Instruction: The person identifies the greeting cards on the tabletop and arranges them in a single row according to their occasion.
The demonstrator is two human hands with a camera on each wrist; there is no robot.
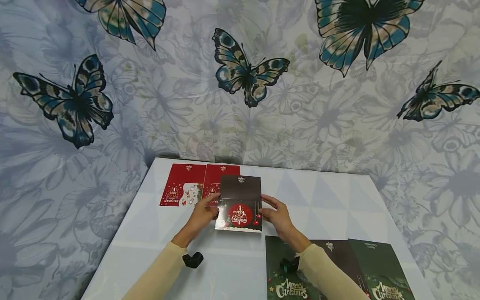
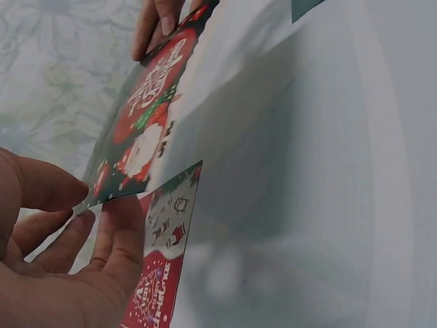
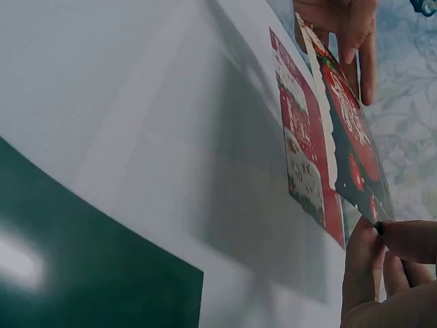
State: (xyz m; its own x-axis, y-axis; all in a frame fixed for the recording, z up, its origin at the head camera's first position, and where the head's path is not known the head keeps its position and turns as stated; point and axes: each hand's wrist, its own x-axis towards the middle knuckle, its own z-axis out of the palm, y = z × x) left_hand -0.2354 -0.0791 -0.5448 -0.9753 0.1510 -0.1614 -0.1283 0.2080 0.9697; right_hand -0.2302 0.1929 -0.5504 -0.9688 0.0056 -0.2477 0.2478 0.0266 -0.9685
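A dark Christmas card (image 1: 240,214) with a red round print is held up above the white table, creased across its middle. My left hand (image 1: 202,214) pinches its left edge between thumb and fingers. At the opposite edge, my right hand (image 1: 279,216) pinches it the same way. In the left wrist view, the card (image 2: 147,102) is tilted and a Santa print shows near its corner. Two red Christmas cards (image 1: 181,183) lie side by side behind it; the held card and left fingers partly cover the right one.
Several dark green and dark brown cards (image 1: 386,262) lie at the table's front right, partly beneath my right forearm. The white table (image 1: 318,200) reaches back to a wall (image 1: 262,133) covered with butterfly-printed cloth or paper. Black straps (image 1: 193,260) sit at my wrists.
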